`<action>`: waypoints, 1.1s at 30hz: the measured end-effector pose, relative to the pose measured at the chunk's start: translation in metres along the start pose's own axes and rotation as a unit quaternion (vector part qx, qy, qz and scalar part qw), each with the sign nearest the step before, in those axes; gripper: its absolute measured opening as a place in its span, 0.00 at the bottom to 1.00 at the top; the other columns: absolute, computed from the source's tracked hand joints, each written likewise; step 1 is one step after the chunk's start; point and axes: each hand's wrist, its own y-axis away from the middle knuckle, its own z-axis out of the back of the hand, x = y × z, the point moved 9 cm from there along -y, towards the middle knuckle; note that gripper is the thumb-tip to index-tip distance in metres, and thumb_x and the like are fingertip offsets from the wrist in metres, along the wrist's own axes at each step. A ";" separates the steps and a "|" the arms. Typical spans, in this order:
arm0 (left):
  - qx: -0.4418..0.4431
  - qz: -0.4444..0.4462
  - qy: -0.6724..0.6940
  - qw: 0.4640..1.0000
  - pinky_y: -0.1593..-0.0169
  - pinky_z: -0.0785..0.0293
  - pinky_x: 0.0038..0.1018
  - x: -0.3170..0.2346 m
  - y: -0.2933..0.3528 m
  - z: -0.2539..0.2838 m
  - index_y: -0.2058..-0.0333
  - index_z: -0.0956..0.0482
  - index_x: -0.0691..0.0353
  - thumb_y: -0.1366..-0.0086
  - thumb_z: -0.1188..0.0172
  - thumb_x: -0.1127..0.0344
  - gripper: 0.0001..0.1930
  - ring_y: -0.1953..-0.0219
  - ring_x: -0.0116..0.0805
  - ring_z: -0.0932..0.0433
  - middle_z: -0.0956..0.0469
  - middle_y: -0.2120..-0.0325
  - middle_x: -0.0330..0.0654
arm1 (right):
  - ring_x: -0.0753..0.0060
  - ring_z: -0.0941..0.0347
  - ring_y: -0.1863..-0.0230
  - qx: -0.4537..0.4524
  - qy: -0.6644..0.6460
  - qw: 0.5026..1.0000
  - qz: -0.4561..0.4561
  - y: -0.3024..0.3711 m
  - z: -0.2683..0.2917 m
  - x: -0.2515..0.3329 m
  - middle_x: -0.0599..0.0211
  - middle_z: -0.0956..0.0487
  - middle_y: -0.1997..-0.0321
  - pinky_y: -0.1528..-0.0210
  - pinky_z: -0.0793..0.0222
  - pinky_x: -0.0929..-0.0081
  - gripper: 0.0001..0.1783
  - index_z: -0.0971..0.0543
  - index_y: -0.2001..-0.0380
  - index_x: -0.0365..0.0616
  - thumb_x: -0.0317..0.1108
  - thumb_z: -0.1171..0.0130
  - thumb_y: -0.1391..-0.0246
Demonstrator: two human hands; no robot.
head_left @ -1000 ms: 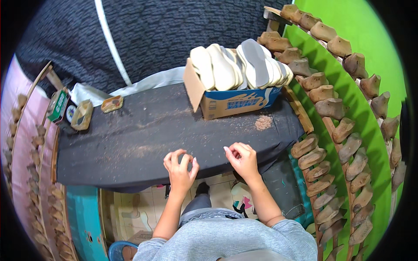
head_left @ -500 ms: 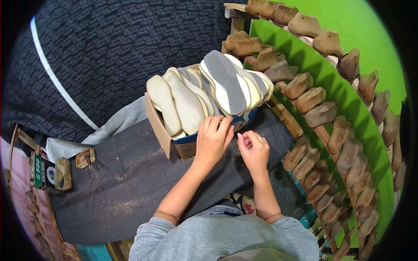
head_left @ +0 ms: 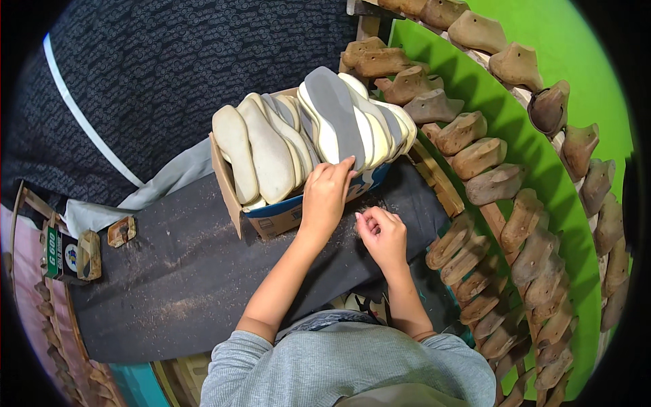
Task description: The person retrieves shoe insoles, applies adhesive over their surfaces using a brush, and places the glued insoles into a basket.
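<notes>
A cardboard box (head_left: 274, 224) with blue sides stands on the dark-covered table, packed with several upright shoe soles. The soles at its left are cream (head_left: 268, 152); a white one with a grey face (head_left: 333, 115) leans among those at its right. My left hand (head_left: 325, 197) reaches over the box's near edge, its fingers stretched out and the fingertips at the lower end of the grey-faced sole. To the right and nearer to me, my right hand (head_left: 383, 234) hovers above the table with its fingers curled in, and nothing shows between them.
Racks of wooden shoe lasts (head_left: 495, 183) curve along the right, before a green wall (head_left: 576, 54). On the dark table cover (head_left: 156, 292) lie scattered shavings. A cut-open can (head_left: 71, 254) and a small stained dish (head_left: 122, 232) sit at its left end.
My left hand has moved up onto the lower end of the grey-faced sole. My right hand remains curled near the box. The whole scene has shifted slightly left and up in view.
</notes>
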 end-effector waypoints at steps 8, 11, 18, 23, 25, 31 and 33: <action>-0.014 0.029 0.009 0.999 0.60 0.27 0.37 0.006 0.002 -0.003 0.56 0.23 0.65 0.45 0.35 0.70 0.17 0.65 0.47 0.23 0.20 0.70 0.50 | 0.68 0.33 0.85 0.041 -0.037 0.998 0.015 0.005 -0.007 -0.006 0.72 0.31 0.88 0.72 0.36 0.71 0.11 0.27 0.82 0.46 0.32 0.35 0.53; -0.034 0.025 0.018 0.999 0.59 0.27 0.37 0.007 0.001 0.008 0.55 0.23 0.66 0.44 0.37 0.72 0.16 0.66 0.47 0.23 0.20 0.71 0.50 | 0.70 0.33 0.86 0.049 -0.045 0.997 0.038 0.005 -0.007 -0.002 0.70 0.30 0.87 0.74 0.36 0.74 0.10 0.27 0.81 0.44 0.30 0.35 0.53; -0.162 0.048 -0.065 0.984 0.64 0.26 0.31 -0.023 0.018 0.079 0.55 0.21 0.65 0.40 0.40 0.75 0.13 0.69 0.41 0.22 0.20 0.73 0.46 | 0.71 0.30 0.82 0.081 -0.079 0.992 0.058 0.005 -0.008 0.019 0.66 0.27 0.83 0.72 0.33 0.75 0.08 0.25 0.79 0.40 0.28 0.36 0.52; -0.287 0.134 -0.035 0.948 0.69 0.29 0.18 -0.019 0.082 0.129 0.57 0.20 0.70 0.37 0.41 0.75 0.10 0.73 0.21 0.25 0.19 0.73 0.41 | 0.71 0.25 0.74 0.094 -0.209 0.972 0.059 0.000 -0.018 0.040 0.62 0.22 0.73 0.65 0.29 0.75 0.06 0.21 0.67 0.39 0.31 0.41 0.45; -0.305 0.267 0.086 0.910 0.65 0.28 0.19 -0.004 0.119 0.140 0.56 0.21 0.72 0.36 0.42 0.74 0.11 0.69 0.22 0.24 0.19 0.70 0.39 | 0.73 0.23 0.62 0.170 -0.309 0.935 0.041 0.004 -0.035 0.051 0.60 0.20 0.61 0.58 0.28 0.76 0.15 0.23 0.53 0.40 0.35 0.44 0.40; -0.351 0.334 0.276 0.830 0.62 0.28 0.20 0.019 0.203 0.156 0.54 0.23 0.72 0.33 0.45 0.71 0.13 0.68 0.22 0.24 0.20 0.67 0.40 | 0.75 0.26 0.56 0.343 -0.548 0.758 -0.090 0.025 -0.116 0.082 0.61 0.22 0.55 0.50 0.30 0.75 0.23 0.31 0.47 0.34 0.41 0.48 0.37; -0.352 0.361 0.302 0.809 0.60 0.26 0.22 0.024 0.228 0.160 0.55 0.24 0.72 0.33 0.45 0.71 0.12 0.67 0.25 0.23 0.20 0.68 0.41 | 0.75 0.26 0.55 0.368 -0.591 0.706 -0.130 0.037 -0.137 0.100 0.62 0.22 0.54 0.49 0.31 0.73 0.20 0.29 0.50 0.36 0.40 0.46 0.38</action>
